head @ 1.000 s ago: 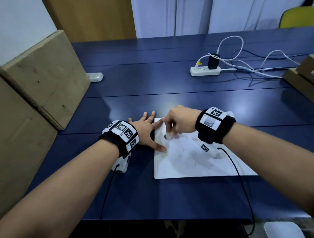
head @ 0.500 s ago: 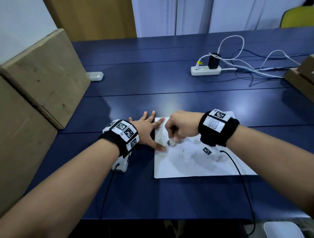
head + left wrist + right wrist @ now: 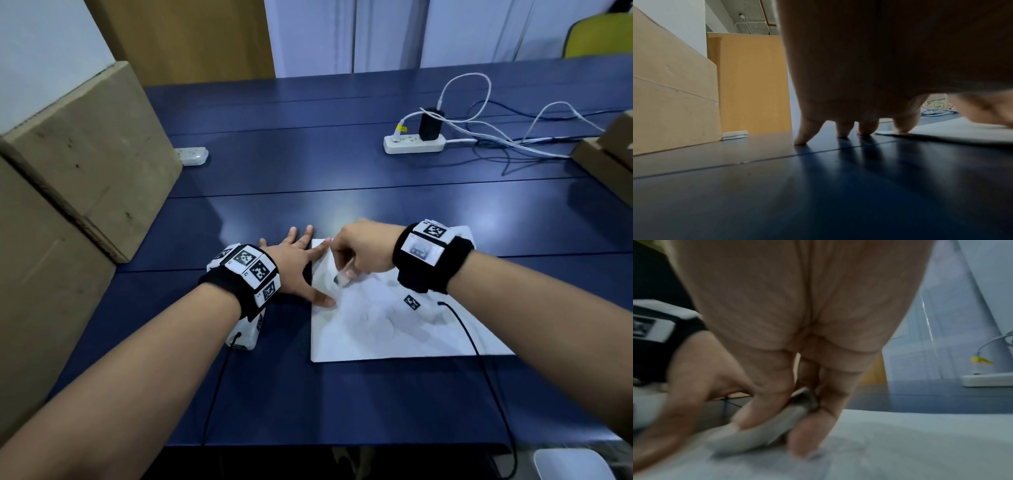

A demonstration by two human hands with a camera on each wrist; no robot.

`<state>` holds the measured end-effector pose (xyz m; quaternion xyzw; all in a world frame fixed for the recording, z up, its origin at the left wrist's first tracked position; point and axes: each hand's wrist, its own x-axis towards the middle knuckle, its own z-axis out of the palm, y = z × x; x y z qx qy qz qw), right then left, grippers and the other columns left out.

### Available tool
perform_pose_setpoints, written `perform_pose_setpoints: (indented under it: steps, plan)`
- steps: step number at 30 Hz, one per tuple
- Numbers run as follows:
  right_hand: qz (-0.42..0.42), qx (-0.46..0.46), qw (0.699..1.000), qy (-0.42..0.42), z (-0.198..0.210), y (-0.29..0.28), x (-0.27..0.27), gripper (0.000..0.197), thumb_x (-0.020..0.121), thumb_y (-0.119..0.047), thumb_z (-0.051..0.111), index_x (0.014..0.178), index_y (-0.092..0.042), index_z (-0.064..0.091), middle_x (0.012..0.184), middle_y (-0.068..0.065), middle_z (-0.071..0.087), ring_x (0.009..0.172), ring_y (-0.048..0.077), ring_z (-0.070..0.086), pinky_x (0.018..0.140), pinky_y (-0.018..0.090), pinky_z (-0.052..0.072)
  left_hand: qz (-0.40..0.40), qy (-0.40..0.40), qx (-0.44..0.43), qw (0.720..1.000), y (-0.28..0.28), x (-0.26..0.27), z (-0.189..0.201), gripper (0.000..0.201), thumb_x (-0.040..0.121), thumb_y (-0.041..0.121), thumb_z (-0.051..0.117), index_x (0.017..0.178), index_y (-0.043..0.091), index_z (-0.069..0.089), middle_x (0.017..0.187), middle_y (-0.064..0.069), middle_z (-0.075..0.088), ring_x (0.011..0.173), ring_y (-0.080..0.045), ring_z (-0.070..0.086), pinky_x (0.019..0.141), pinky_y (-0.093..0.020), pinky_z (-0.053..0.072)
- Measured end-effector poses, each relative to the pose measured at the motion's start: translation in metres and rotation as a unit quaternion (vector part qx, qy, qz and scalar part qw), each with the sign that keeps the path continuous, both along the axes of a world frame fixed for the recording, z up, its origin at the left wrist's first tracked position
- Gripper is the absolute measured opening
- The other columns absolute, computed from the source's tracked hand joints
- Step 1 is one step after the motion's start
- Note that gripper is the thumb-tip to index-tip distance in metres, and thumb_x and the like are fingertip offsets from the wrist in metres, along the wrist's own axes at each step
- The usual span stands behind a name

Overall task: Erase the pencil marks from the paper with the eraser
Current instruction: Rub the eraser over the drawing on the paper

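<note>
The right hand [image 3: 363, 251] pinches the small grey-white eraser [image 3: 342, 278] near the far left corner of the white paper sheet [image 3: 394, 335], the flat, open left hand [image 3: 294, 267] presses its left edge, and faint grey pencil marks [image 3: 376, 315] remain, so the work seems only partly done.

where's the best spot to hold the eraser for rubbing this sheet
Probably by its two long sides near the clean end, coming from above, as the right hand pinches it now. The eraser is a small flat block; its dark, smudged end points at the paper, so that end stays free to rub.
</note>
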<state>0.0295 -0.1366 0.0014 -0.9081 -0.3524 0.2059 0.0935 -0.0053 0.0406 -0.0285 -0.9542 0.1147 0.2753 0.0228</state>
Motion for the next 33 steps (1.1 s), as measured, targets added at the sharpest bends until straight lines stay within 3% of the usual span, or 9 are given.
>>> perform_pose_setpoints:
  steps: [4, 8, 11, 17, 23, 29, 31, 33]
  plan:
    - [-0.100, 0.056, 0.991, -0.065, 0.000, -0.003, 0.019, 0.009, 0.080, -0.024, 0.073, 0.083, -0.019, 0.067, 0.079, -0.002, 0.064, 0.087, 0.023, 0.064, 0.074, 0.033, 0.054, 0.002, 0.008, 0.003, 1.000, 0.000, 0.000, 0.003, 0.126, 0.061, 0.087, 0.060, 0.151, 0.042, -0.017, 0.159, 0.003, -0.028, 0.148, -0.025, -0.022, 0.109, -0.074, 0.007]
    - [-0.006, 0.007, 1.000, 0.003, -0.001, -0.009, 0.008, 0.011, 0.076, -0.022, 0.078, 0.078, -0.024, 0.067, 0.063, -0.013, 0.063, 0.072, 0.013, 0.064, 0.071, 0.027, 0.051, -0.001, 0.005, 0.002, 1.000, 0.000, 0.000, 0.003, 0.126, 0.061, 0.087, 0.059, 0.150, 0.042, -0.017, 0.160, 0.002, -0.027, 0.148, -0.025, -0.021, 0.109, -0.074, 0.008]
    - [0.037, -0.028, 0.998, 0.051, 0.000, -0.007, -0.002, 0.012, 0.075, -0.026, 0.079, 0.080, -0.021, 0.070, 0.056, -0.014, 0.064, 0.069, 0.016, 0.068, 0.068, 0.029, 0.053, 0.001, 0.002, 0.003, 1.000, 0.000, 0.000, 0.002, 0.125, 0.061, 0.088, 0.059, 0.150, 0.044, -0.018, 0.160, 0.002, -0.027, 0.148, -0.025, -0.021, 0.109, -0.074, 0.008]
    - [-0.097, 0.053, 0.991, -0.069, -0.002, -0.005, 0.021, 0.015, 0.079, -0.031, 0.075, 0.077, -0.022, 0.063, 0.076, -0.003, 0.063, 0.083, 0.023, 0.064, 0.069, 0.032, 0.052, 0.003, 0.007, 0.001, 1.000, 0.000, -0.001, 0.004, 0.126, 0.061, 0.087, 0.060, 0.151, 0.042, -0.017, 0.160, 0.002, -0.028, 0.148, -0.025, -0.022, 0.108, -0.075, 0.006]
    - [0.042, -0.032, 0.998, 0.037, 0.000, -0.007, -0.004, 0.010, 0.076, -0.021, 0.078, 0.081, -0.021, 0.070, 0.069, -0.005, 0.070, 0.071, 0.016, 0.066, 0.069, 0.028, 0.051, 0.003, 0.000, 0.001, 1.000, 0.001, 0.000, 0.000, 0.126, 0.060, 0.088, 0.059, 0.150, 0.044, -0.018, 0.160, 0.002, -0.028, 0.148, -0.025, -0.021, 0.108, -0.074, 0.007]
    - [-0.094, 0.037, 0.992, -0.071, -0.004, -0.006, 0.021, 0.018, 0.078, -0.031, 0.075, 0.075, -0.022, 0.060, 0.081, 0.001, 0.066, 0.083, 0.025, 0.064, 0.071, 0.035, 0.054, -0.001, 0.004, 0.004, 1.000, 0.000, -0.001, 0.003, 0.126, 0.060, 0.088, 0.058, 0.150, 0.043, -0.017, 0.160, 0.002, -0.027, 0.148, -0.026, -0.021, 0.108, -0.075, 0.008]
    - [-0.085, 0.043, 0.994, -0.054, -0.003, -0.010, 0.018, 0.016, 0.078, -0.029, 0.076, 0.075, -0.021, 0.062, 0.080, 0.001, 0.069, 0.080, 0.023, 0.064, 0.070, 0.032, 0.053, 0.000, 0.004, 0.007, 1.000, 0.001, -0.001, 0.003, 0.126, 0.060, 0.089, 0.058, 0.150, 0.043, -0.017, 0.160, 0.002, -0.027, 0.148, -0.026, -0.021, 0.108, -0.075, 0.008]
    - [-0.024, 0.008, 1.000, 0.001, 0.000, -0.012, 0.006, 0.011, 0.077, -0.024, 0.077, 0.079, -0.019, 0.068, 0.078, -0.002, 0.072, 0.074, 0.016, 0.065, 0.071, 0.029, 0.053, 0.002, 0.004, 0.003, 1.000, 0.001, 0.001, 0.002, 0.126, 0.061, 0.088, 0.059, 0.150, 0.043, -0.017, 0.160, 0.002, -0.027, 0.148, -0.025, -0.021, 0.108, -0.075, 0.007]
